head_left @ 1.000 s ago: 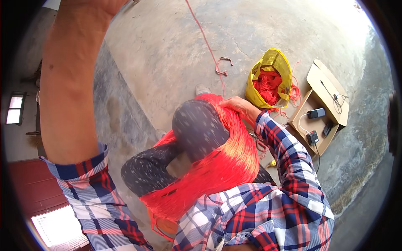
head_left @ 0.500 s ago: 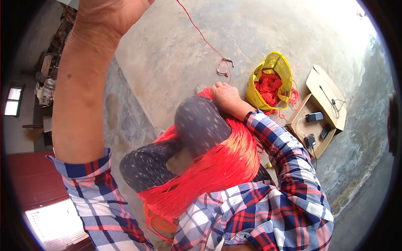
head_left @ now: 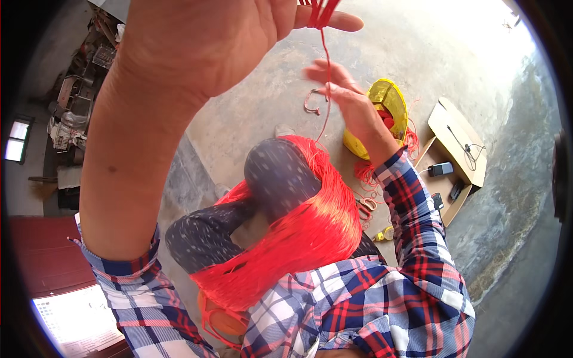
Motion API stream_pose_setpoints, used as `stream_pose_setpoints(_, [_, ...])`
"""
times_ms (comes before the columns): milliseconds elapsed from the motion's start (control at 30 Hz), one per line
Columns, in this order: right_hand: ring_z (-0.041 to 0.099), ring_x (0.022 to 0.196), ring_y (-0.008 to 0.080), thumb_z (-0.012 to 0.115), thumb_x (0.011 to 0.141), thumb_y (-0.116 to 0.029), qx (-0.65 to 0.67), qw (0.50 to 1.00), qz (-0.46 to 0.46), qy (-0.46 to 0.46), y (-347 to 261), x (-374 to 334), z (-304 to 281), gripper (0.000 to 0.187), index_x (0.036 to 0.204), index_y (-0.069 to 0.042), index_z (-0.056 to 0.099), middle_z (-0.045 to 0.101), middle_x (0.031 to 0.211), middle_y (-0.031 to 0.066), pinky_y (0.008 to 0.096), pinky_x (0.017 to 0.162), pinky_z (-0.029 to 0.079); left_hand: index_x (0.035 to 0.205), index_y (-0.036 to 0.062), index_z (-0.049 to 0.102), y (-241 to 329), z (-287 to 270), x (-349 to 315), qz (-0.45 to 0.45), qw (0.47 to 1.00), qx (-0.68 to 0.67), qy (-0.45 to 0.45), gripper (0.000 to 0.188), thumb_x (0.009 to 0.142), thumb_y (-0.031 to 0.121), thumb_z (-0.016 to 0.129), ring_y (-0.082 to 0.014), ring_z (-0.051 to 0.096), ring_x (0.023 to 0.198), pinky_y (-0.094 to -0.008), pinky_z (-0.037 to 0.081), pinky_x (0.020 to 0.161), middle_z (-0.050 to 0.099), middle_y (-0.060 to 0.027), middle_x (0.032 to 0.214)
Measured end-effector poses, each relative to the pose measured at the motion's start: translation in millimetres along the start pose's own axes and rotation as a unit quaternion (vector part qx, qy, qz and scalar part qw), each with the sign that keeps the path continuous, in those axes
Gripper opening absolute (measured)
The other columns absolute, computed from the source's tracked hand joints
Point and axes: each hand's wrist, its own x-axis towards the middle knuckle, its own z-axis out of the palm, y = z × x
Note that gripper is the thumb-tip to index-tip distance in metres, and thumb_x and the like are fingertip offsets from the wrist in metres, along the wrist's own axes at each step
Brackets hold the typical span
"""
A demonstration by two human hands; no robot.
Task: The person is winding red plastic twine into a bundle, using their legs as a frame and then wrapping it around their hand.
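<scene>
My left hand [head_left: 209, 48] is raised at the top edge, partly cut off. Several turns of red cord [head_left: 315, 17] lie across its fingers, and one finger sticks out beyond them. From these loops a single strand runs down past my right hand [head_left: 357, 110] to a big red skein [head_left: 298, 232]. The skein is draped round my bent knees. Beside the strand, my right hand is lifted with fingers outstretched; its fingertips are blurred. They appear to be close to or against the strand, without a plain grip on it.
A yellow bag [head_left: 388, 89] with red cord inside stands on the concrete floor, right of my knees. Loose cord, scissors [head_left: 365, 206] and a yellow tape measure [head_left: 384, 234] lie nearby. Farther right is an open cardboard box [head_left: 456, 206] with chargers. An orange stool [head_left: 224, 322] shows below.
My right hand has left the skein and risen toward the strand. My left hand has moved right and lower into view, showing the cord loops on its fingers.
</scene>
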Motion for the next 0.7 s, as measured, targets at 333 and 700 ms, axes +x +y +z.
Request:
stream_pose_setpoints(333, [0.028, 0.044, 0.0034, 0.042, 0.101, -0.029, 0.251, 0.952, 0.027, -0.175, -105, -30, -8, 0.029, 0.084, -0.007, 0.053, 0.032, 0.053, -0.0073, 0.0210, 0.040, 0.023, 0.094, -0.0015, 0.065, -10, -6, -77, -0.214, 0.824, 0.471, -0.230, 0.031, 0.067, 0.014, 0.068, -0.0334, 0.062, 0.095, -0.0361, 0.050, 0.084, 0.063, -0.0255, 0.096])
stream_pose_setpoints(700, [0.033, 0.052, 0.0030, 0.053, 0.099, -0.027, 0.117, 0.937, 0.212, -0.253, -98, -46, 34, 0.029, 0.077, -0.008, 0.054, 0.041, 0.064, -0.0073, 0.0214, 0.045, 0.027, 0.119, -0.0013, 0.057, -22, -9, -103, -0.186, 0.825, 0.533, -0.004, 0.048, 0.072, 0.007, 0.064, -0.0307, 0.058, 0.112, -0.0380, 0.048, 0.090, 0.060, -0.0210, 0.121])
